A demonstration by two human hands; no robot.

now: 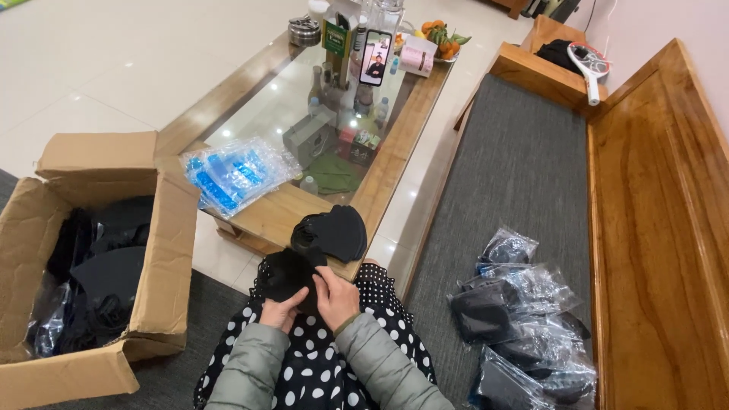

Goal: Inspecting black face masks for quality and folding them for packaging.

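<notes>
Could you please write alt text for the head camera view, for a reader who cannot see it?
A seated person's left hand and right hand together hold a black fabric piece over a polka-dot lap. More black pieces lie on the wooden glass-topped table; an open cardboard box sits left, bagged black items right.

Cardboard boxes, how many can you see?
1. The open cardboard box sits on the floor at the left, beside the glass-topped coffee table, with black items inside. Others may lie out of view.
</notes>
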